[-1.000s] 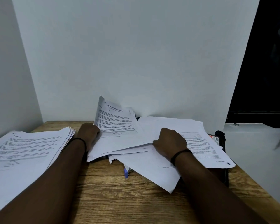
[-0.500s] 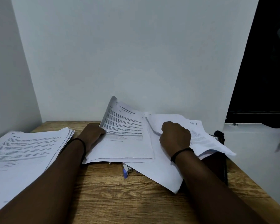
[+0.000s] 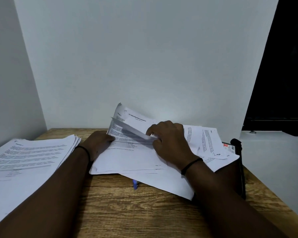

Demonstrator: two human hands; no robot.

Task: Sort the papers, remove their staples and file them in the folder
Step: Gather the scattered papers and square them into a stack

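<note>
- A person's right hand (image 3: 169, 143) pinches the folded-over upper part of a white printed sheet (image 3: 136, 133) between thumb and curled fingers, at the middle of a loose heap of white printed papers (image 3: 132, 160) on a wood-grain table (image 3: 127, 212).
- The left hand (image 3: 100, 143) presses on the heap's left edge, thumb lying on the printed page; whether its fingers close under the sheets cannot be told, since the paper hides them.
- The pinched sheet bends softly under its own weight, which suggests thin, light office paper: limp, easily creased and apt to tear at a stapled corner if pulled hard. No staple can be made out here.
- The best hold is judged to be near a corner or along an edge, with the other hand flat on the sheets below, because smooth pages slide on one another and the heap already fans out untidily.
- More white sheets (image 3: 208, 143) spread to the right of the heap, over a dark folder-like object (image 3: 237, 169) at the table's right edge; what it is exactly cannot be told.
- A small blue object (image 3: 135, 183), its nature unclear, pokes out from under the heap's near edge.
- A squarer stack of white printed papers (image 3: 29, 162) lies well apart on the left side of the table, seemingly the sorted lot.
- Sorting appears to be the step in hand, with filing not yet begun.
</note>
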